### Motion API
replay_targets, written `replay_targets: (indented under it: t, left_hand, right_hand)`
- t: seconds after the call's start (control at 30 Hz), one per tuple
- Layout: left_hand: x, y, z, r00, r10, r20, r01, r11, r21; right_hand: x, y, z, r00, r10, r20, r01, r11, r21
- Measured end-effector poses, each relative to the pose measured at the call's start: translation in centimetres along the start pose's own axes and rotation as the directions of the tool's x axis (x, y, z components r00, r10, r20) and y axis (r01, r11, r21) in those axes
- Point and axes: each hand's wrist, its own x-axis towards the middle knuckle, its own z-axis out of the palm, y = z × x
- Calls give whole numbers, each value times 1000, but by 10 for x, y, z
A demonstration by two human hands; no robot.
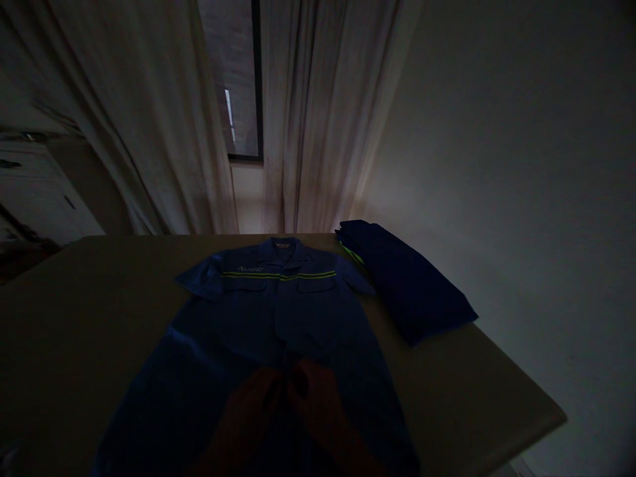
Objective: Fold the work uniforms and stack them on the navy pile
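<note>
Lying flat on the table (74, 318), front up, the shirt (278, 311) spreads from its collar at the far edge down toward the person. It is dark blue, short-sleeved, with a bright yellow-green band running across the chest above two pockets, and some pale lettering just over the band on one side. Both sleeves stick out to the sides.

Both hands meet at the shirt's near part, on its centre line where the front placket runs. The left hand (248, 404) comes in from the lower left and the right hand (322, 404) from the lower right, so their fingertips sit close together, touching or nearly touching the cloth between them. The room is very dark here, and I cannot tell whether the fingers pinch the fabric, work a button, or only rest on it; whether either hand is closed or spread is likewise unclear. The shirt's chest, collar and sleeves all lie beyond the hands, farther from the person, while its lower hem runs under and past the wrists out of view.

Just beside the shirt's sleeve at the far right corner of the table lies a folded pile (407, 285) of the same dark blue cloth, with a strip of yellow-green showing at its edge. Behind the table hang pale curtains (318, 112), parted over a window (233, 79).
</note>
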Motion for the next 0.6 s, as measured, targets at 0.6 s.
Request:
replay_targets:
  t: [0.6]
  left_hand:
    - [-2,-3,5,999,-36,17,37,999,-37]
  right_hand:
    - [-2,2,8,1000,12,-13,-13,999,-53]
